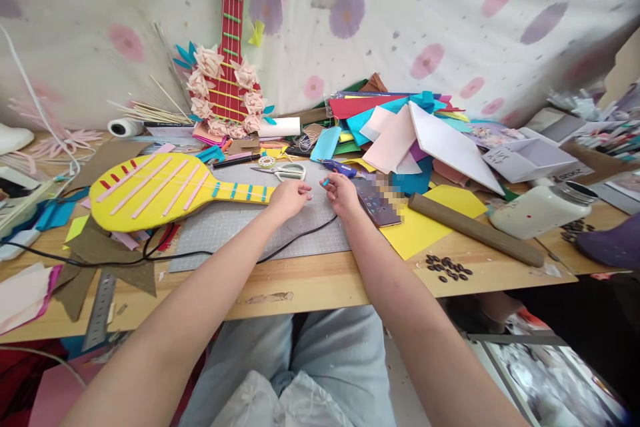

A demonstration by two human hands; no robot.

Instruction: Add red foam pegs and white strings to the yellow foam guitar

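My right hand (343, 195) pinches a small blue piece (325, 182), perhaps rolled paper, above the grey cutting mat (315, 243). Close by on the left, my left hand (292, 198) has its fingers closed together; what they hold is too small to make out. A yellow guitar-shaped craft (150, 197), with pink strips, red bars and blue bands on its neck, lies flat. Its neck end passes behind my left hand. White-handled scissors (291, 172) lie just beyond that hand. A blue-and-dark tool (340, 168), perhaps a glue gun, lies behind my right hand.
A red guitar craft (231, 80) with paper flowers stands at the back. Rightward are a phone (377, 203), yellow sheet (425, 230), brown roll (475, 230), black beads (449, 268) and white jar (543, 210). A black cable (195, 255) crosses the mat. Coloured papers (387, 133) pile behind.
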